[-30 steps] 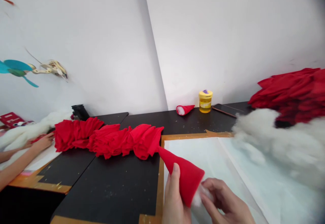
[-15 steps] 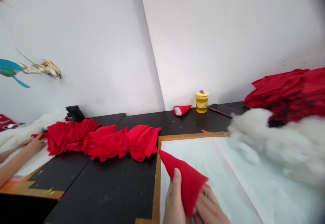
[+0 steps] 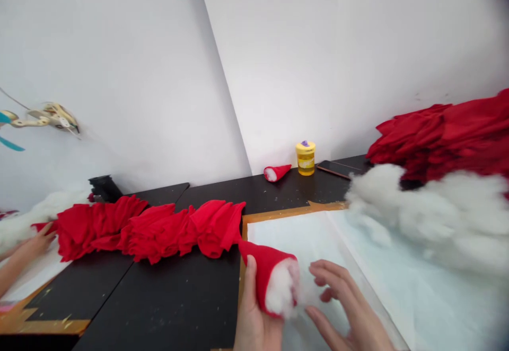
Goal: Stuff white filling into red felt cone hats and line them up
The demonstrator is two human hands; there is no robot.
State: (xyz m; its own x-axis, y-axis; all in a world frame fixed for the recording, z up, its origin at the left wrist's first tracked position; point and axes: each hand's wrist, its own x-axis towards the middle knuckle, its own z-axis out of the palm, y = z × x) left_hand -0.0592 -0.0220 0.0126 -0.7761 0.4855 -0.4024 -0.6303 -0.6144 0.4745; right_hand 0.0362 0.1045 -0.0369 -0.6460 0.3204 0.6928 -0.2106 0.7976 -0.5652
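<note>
My left hand point(image 3: 254, 311) is wrapped round a red cone-shaped felt hat point(image 3: 260, 263), its tip pointing up and left. White stuffing point(image 3: 280, 287) fills the hat's open end, which faces right, and a few wisps stick out past the rim. Just to the right, my right hand point(image 3: 345, 303) has its fingers spread and curved, close to the stuffing but holding nothing that I can see. Both hands are above the white sheet point(image 3: 294, 229) on the table.
A heap of loose white stuffing point(image 3: 421, 213) lies right, before a dark red cloth pile point(image 3: 445, 139). Red cloth pieces point(image 3: 159, 229) line the left. At the wall are a stuffed red cone point(image 3: 278, 172), a yellow-lidded jar point(image 3: 306, 159) and a phone point(image 3: 332, 169). A co-worker's hand point(image 3: 37, 245) shows far left.
My right hand has come out of the hat's opening and moved right, its fingers spread. The hat has turned in my left hand, so the stuffing inside now shows. The view has shifted slightly.
</note>
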